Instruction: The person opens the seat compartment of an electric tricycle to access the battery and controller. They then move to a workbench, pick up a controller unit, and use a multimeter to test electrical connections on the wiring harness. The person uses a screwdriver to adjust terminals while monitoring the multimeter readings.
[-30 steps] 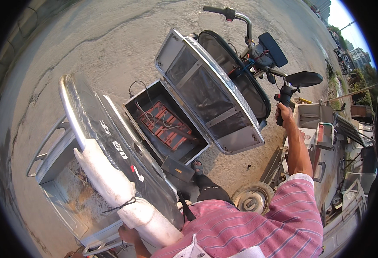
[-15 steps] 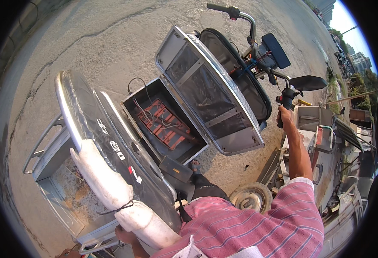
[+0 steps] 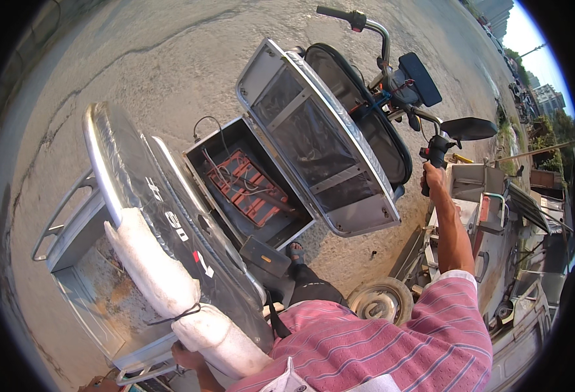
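My right hand [image 3: 435, 179] is closed around the black right-hand grip [image 3: 438, 151] of a three-wheeled electric cargo vehicle, the arm stretched ahead. Low on the left, my left hand [image 3: 188, 357] is curled at the metal side rail [image 3: 145, 377] of the cargo bed [image 3: 86, 307], its fingertips partly hidden. Beside it lies a long white padded roll [image 3: 160, 274], tied with a dark cord along the black backrest [image 3: 145, 173]. Ahead, the seat lid [image 3: 320, 140] is tipped up over an open box [image 3: 238, 232] with orange-red batteries [image 3: 251, 189] and loose cables inside.
A black mirror [image 3: 468, 129] and a dark display [image 3: 420, 78] sit on the handlebar [image 3: 382, 39]. To the right are a wheel [image 3: 382, 302] and piled metal scrap [image 3: 490, 222]. My sandaled foot [image 3: 295, 251] shows beside the box. Cracked concrete ground [image 3: 156, 72] lies beyond.
Both hands keep the same places. The cargo bed, the backrest and the white roll appear shifted very slightly up and left in the picture.
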The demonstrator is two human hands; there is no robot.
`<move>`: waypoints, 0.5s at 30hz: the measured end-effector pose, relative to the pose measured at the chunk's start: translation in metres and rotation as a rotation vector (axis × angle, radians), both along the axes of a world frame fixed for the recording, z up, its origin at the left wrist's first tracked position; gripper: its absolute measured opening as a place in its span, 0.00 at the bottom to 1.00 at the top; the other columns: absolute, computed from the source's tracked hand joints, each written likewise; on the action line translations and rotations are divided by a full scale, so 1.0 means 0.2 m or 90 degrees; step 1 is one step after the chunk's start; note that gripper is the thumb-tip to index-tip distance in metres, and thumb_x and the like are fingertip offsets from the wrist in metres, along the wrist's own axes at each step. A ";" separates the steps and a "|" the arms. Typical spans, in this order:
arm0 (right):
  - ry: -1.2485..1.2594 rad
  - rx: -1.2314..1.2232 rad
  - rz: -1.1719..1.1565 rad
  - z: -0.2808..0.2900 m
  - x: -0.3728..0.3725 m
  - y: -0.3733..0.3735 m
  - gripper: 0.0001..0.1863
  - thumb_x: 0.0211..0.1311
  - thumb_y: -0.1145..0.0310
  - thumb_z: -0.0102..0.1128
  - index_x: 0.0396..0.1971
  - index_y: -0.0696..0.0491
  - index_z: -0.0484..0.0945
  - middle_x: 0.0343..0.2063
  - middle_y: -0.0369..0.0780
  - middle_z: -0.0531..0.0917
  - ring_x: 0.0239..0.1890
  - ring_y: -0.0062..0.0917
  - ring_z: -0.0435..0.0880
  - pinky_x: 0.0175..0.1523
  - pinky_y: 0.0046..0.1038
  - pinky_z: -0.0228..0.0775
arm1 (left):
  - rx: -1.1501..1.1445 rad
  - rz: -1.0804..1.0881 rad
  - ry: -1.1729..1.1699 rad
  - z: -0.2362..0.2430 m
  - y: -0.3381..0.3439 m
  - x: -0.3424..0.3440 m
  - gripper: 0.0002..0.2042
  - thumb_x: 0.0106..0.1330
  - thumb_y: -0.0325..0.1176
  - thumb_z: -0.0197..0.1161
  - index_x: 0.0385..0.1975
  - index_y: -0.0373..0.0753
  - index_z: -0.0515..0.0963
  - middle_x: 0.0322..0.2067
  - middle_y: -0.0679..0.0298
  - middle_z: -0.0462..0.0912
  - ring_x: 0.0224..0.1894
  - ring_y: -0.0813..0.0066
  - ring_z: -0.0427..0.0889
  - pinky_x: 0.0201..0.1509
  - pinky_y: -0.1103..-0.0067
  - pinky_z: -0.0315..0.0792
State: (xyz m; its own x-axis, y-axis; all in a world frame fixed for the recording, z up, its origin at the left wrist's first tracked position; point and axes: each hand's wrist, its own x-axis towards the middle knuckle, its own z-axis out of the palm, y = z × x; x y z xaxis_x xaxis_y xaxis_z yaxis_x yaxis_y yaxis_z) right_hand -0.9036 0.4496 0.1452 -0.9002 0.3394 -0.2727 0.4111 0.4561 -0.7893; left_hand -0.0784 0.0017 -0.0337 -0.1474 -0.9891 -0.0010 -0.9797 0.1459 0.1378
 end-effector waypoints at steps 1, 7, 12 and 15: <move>0.004 0.004 0.002 -0.01 -0.01 0.01 0.11 0.62 0.65 0.64 0.25 0.56 0.77 0.18 0.36 0.77 0.16 0.25 0.77 0.20 0.31 0.69 | -0.006 -0.008 0.005 0.00 0.00 0.00 0.20 0.58 0.48 0.69 0.30 0.33 0.81 0.31 0.49 0.82 0.36 0.40 0.81 0.40 0.52 0.73; 0.012 0.058 -0.006 -0.08 -0.05 0.05 0.13 0.62 0.64 0.64 0.24 0.57 0.77 0.17 0.37 0.78 0.16 0.26 0.78 0.20 0.32 0.70 | -0.016 -0.027 0.023 0.01 -0.02 -0.02 0.19 0.59 0.46 0.68 0.31 0.32 0.81 0.32 0.49 0.82 0.36 0.40 0.81 0.39 0.52 0.73; -0.020 0.079 -0.005 -0.05 -0.01 0.01 0.12 0.63 0.63 0.65 0.25 0.54 0.77 0.18 0.35 0.76 0.16 0.24 0.77 0.21 0.31 0.69 | 0.020 0.010 0.021 0.02 -0.01 0.00 0.17 0.65 0.43 0.63 0.31 0.31 0.82 0.32 0.47 0.83 0.37 0.40 0.81 0.42 0.52 0.72; -0.114 -0.272 0.025 -0.01 0.04 -0.03 0.11 0.65 0.63 0.64 0.26 0.49 0.74 0.18 0.31 0.73 0.17 0.21 0.74 0.24 0.29 0.68 | 0.012 0.032 0.050 0.02 -0.02 0.02 0.19 0.69 0.44 0.59 0.30 0.29 0.83 0.32 0.45 0.83 0.39 0.40 0.80 0.45 0.52 0.72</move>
State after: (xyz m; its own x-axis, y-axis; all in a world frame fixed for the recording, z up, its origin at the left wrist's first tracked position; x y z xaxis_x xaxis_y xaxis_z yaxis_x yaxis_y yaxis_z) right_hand -0.8959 0.4429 0.1427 -0.8366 0.1289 -0.5325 0.5463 0.1235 -0.8284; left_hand -0.0735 -0.0028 -0.0290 -0.0977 -0.9952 -0.0099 -0.9717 0.0932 0.2172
